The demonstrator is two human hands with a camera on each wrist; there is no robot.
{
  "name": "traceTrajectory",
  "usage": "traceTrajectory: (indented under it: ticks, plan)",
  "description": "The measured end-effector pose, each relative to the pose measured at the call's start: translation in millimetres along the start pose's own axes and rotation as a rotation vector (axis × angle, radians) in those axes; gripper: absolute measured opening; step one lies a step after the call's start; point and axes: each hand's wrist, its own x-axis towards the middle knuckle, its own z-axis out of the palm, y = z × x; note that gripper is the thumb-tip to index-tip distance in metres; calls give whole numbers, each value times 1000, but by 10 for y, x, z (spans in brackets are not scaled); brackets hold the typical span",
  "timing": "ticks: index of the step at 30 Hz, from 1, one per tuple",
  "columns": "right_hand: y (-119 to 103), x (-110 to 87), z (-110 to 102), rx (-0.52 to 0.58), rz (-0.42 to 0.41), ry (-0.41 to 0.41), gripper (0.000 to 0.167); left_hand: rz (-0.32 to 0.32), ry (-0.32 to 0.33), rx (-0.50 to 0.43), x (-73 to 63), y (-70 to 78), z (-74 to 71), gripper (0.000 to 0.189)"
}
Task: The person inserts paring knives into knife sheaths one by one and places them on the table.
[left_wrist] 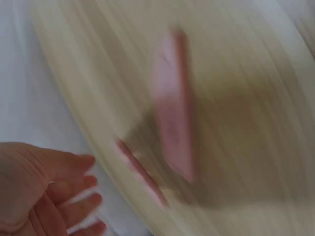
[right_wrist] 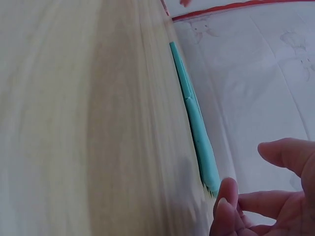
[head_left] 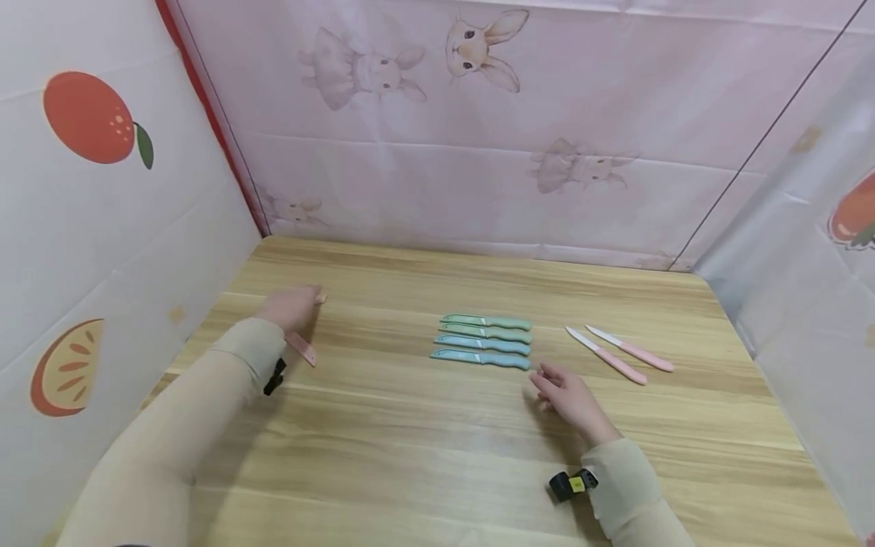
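Hovering, spread out, near pink covers (left_wrist: 174, 108): left hand (head_left: 289, 308)
Right hand (head_left: 569, 395) is hanging loosely spread near a blue knife (head_left: 506, 361).

Four sheathed knives (head_left: 481, 344) on a table (head_left: 410, 425), two bare knives (head_left: 620, 366) at right, two sheaths (head_left: 301, 349) at left

Two pink sheaths (left_wrist: 173, 108), slightly apart

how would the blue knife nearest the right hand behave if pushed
The nearest blue knife would probably slide or pivot rather than roll, as it lies on its side. Its slim build suggests little weight. It might bump the other blue knife, lying close alongside.
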Motion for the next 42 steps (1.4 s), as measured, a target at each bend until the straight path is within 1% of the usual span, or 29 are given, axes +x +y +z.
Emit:
traceTrajectory:
  ticks: [1,2,3,4,6,8,12,14,16,19,21,24,27,28,31,33,36,39,42]
  plan:
    - [5,-3,-8,-5,3,5,57,48,37,119,39,-72,7,77]
    - [7,-9,-14,-8,8,10,57,54,56,157,70,-135,21,67]
    - [11,-14,-20,-12,10,13,56,67,72,181,97,-191,38,61]
    - [12,-18,-24,-13,12,16,56,80,90,205,120,-232,57,48]
    - [21,-20,-35,-12,13,14,56,96,115,247,160,-293,101,36]
    - [34,-20,-45,-14,10,13,56,95,126,269,191,-343,148,32]
    - [63,-17,-73,-15,10,21,55,70,106,298,247,-450,243,33]
    - [75,-19,-90,-27,18,27,56,58,100,300,263,-504,277,31]
    - [90,-23,-119,-39,24,36,56,46,101,292,269,-537,290,25]
    - [119,-29,-197,-95,25,64,57,26,110,263,265,-541,281,22]
    - [143,-33,-277,-153,14,98,56,22,114,252,262,-527,270,23]
    - [181,-32,-438,-278,-30,180,51,25,132,253,263,-503,259,28]
    - [216,-30,-627,-396,-77,284,46,31,161,278,275,-501,261,29]
    - [223,-29,-687,-436,-85,316,45,30,170,279,275,-504,259,28]
    - [246,-32,-836,-521,-71,372,44,30,181,302,276,-508,256,24]
    - [279,-32,-901,-577,-68,385,43,29,187,321,271,-497,251,21]
    - [338,-23,-957,-642,-82,375,40,27,197,357,262,-488,251,18]
    - [381,4,-989,-677,-92,329,39,34,207,375,270,-495,265,15]
    - [402,41,-1014,-682,-84,279,36,57,203,397,280,-499,286,14]
